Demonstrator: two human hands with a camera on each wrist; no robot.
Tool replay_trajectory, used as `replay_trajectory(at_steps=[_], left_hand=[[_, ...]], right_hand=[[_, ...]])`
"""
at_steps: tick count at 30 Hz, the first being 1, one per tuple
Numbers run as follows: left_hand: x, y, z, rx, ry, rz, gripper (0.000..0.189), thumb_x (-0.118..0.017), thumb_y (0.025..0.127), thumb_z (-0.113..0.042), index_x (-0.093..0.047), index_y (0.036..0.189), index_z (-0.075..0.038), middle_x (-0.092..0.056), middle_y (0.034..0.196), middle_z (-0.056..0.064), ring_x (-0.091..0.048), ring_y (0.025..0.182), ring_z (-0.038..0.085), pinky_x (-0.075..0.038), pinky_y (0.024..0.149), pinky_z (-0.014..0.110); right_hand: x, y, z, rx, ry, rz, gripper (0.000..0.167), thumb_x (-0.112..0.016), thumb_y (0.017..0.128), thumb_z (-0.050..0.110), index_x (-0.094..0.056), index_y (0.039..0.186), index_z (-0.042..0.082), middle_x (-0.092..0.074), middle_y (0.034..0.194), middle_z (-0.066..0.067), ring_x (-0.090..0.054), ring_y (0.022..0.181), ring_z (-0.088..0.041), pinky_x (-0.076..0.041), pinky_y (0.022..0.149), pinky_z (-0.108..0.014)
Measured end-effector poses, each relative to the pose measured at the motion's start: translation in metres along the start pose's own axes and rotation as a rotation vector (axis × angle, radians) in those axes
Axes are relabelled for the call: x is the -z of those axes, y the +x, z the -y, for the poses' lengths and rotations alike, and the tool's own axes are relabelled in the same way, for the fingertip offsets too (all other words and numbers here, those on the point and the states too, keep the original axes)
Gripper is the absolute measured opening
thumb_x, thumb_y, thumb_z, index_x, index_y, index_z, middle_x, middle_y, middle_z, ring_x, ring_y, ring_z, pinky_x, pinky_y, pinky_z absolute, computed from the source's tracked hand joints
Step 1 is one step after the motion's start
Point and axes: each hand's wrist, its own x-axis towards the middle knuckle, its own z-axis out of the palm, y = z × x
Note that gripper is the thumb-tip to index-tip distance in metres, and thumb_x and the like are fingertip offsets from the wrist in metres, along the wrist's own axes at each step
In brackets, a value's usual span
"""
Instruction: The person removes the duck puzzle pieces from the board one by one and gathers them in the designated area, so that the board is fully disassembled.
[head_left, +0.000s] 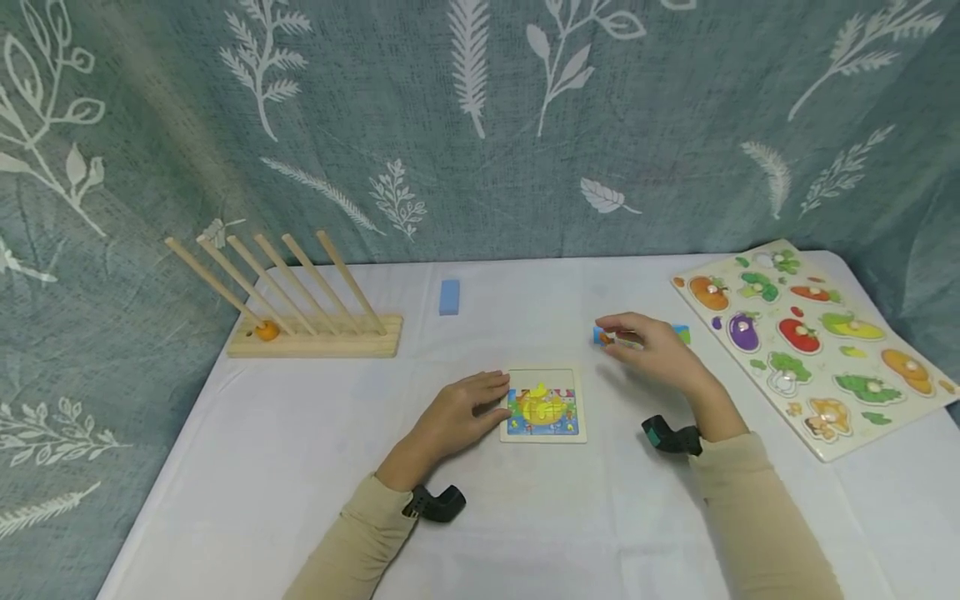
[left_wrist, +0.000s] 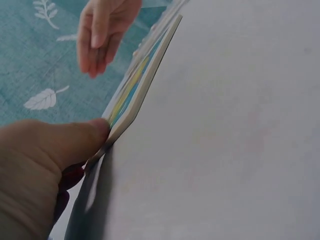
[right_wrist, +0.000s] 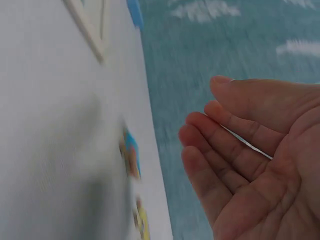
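A small square jigsaw puzzle board lies flat on the table, its lower part filled with a yellow and blue picture and a bare strip along its top. My left hand rests at the board's left edge, thumb and fingers spread along it; the left wrist view shows the thumb on the rim. To the right, my right hand hovers with loosely curved fingers over colourful puzzle pieces, partly hiding them. In the right wrist view nothing lies between its thumb and fingers.
On the left stands a wooden base with upright sticks and an orange bead by one stick. A blue block lies toward the back. A vegetable peg board fills the right side, and a leaf-patterned curtain hangs behind.
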Motion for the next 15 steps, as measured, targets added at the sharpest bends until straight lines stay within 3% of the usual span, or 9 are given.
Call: replay_trajectory(at_steps=[6,15], left_hand=[[0.0,-0.004,-0.004,-0.039,0.038,0.013,0.036,-0.071,0.086,-0.023,-0.068,0.115,-0.002,-0.064,0.123,0.008,-0.058,0.12,0.023,-0.046,0.103,0.034],[0.001,-0.008,-0.005,-0.061,-0.029,-0.033,0.038,-0.075,0.082,-0.022,-0.068,0.113,0.0,-0.066,0.12,0.011,-0.061,0.116,0.024,-0.05,0.098,0.036]], right_hand=[[-0.026,0.004,0.015,0.094,0.041,0.077,0.036,-0.061,0.091,0.006,-0.057,0.125,-0.005,-0.059,0.125,-0.02,-0.055,0.118,-0.033,-0.046,0.103,-0.044],[-0.065,0.007,0.039,0.15,0.093,0.216,0.04,-0.063,0.091,0.009,-0.054,0.128,-0.002,-0.058,0.126,-0.018,-0.056,0.118,-0.031,-0.049,0.1,-0.038]])
